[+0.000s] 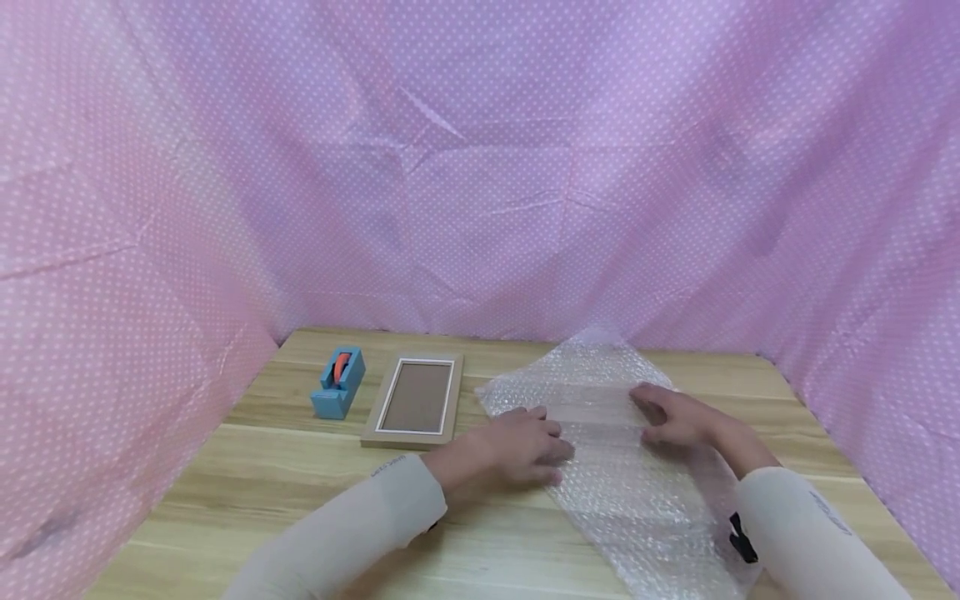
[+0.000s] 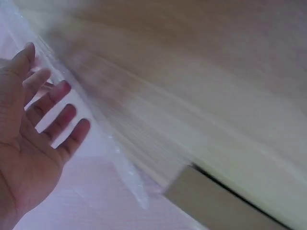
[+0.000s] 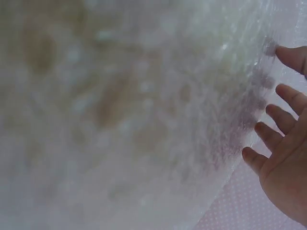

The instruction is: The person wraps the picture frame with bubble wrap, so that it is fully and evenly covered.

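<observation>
A sheet of clear bubble wrap (image 1: 622, 492) lies on the wooden table, turned so one corner points to the back. My left hand (image 1: 525, 446) is over its left edge, fingers spread and loosely bent. In the left wrist view, those fingers (image 2: 57, 98) hold nothing and the sheet's edge (image 2: 117, 153) runs beside them. On the sheet's right side is my right hand (image 1: 678, 417), thumb apart from the fingers. The right wrist view has its fingertips (image 3: 261, 129) right at the wrap's surface (image 3: 211, 110), with nothing pinched.
To the left of the wrap lies a picture frame (image 1: 412, 439) with a tan border and white inner edge. Beyond it stands a blue tape dispenser (image 1: 330, 404) with an orange roll core. Pink dotted cloth (image 1: 480, 183) hangs around the table (image 1: 247, 467).
</observation>
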`<action>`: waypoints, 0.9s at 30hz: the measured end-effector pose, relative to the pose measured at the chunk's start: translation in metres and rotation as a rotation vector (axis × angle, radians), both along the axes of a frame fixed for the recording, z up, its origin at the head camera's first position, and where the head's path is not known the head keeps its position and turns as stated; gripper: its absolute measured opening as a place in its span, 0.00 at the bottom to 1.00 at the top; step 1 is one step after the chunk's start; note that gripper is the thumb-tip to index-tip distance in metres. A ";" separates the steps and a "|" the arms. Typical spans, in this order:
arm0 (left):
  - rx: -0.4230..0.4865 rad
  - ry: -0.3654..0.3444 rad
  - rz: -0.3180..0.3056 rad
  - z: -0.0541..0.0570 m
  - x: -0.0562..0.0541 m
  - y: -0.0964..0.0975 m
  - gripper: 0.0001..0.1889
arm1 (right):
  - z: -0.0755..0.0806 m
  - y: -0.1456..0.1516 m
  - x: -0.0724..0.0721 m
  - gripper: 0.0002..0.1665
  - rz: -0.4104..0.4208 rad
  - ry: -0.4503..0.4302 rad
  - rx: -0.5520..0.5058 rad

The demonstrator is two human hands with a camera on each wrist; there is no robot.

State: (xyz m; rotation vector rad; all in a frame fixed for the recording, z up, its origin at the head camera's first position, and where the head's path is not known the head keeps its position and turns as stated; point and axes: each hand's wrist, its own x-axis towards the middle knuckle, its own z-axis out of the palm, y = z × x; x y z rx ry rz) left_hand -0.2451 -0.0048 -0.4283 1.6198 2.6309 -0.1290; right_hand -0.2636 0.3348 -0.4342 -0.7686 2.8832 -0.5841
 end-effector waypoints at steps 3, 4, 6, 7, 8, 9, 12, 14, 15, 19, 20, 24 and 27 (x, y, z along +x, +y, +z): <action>0.034 -0.018 0.031 -0.001 -0.012 -0.006 0.28 | 0.004 0.002 0.004 0.48 -0.010 0.075 0.063; 0.038 -0.022 0.048 0.000 -0.016 -0.008 0.29 | 0.006 0.003 0.006 0.49 -0.024 0.096 0.087; 0.034 -0.040 0.091 -0.001 -0.025 -0.014 0.32 | 0.009 0.005 0.011 0.50 -0.062 0.119 0.139; 0.028 -0.055 0.112 -0.001 -0.028 -0.017 0.33 | 0.011 0.007 0.013 0.50 -0.084 0.114 0.159; 0.022 -0.069 0.131 -0.001 -0.030 -0.020 0.34 | 0.012 0.009 0.015 0.51 -0.111 0.103 0.175; 0.016 -0.076 0.141 -0.002 -0.033 -0.022 0.34 | 0.013 0.011 0.017 0.51 -0.137 0.090 0.189; 0.009 -0.098 0.151 -0.005 -0.036 -0.028 0.34 | 0.012 0.018 0.021 0.50 -0.187 0.047 0.220; 0.006 -0.117 0.158 -0.005 -0.036 -0.031 0.34 | 0.010 0.020 0.022 0.49 -0.193 0.028 0.210; 0.005 -0.125 0.162 -0.005 -0.035 -0.031 0.34 | 0.010 0.021 0.022 0.48 -0.188 0.020 0.202; -0.001 -0.152 0.174 -0.001 -0.031 -0.033 0.34 | 0.008 0.021 0.021 0.49 -0.180 0.006 0.151; -0.003 -0.151 0.174 0.000 -0.029 -0.033 0.33 | 0.008 0.021 0.021 0.49 -0.183 0.009 0.139; -0.014 -0.159 0.186 0.006 -0.019 -0.033 0.32 | 0.005 0.021 0.016 0.48 -0.174 0.024 0.099; -0.025 -0.162 0.208 0.008 -0.012 -0.032 0.32 | 0.003 0.020 0.012 0.46 -0.157 0.027 0.080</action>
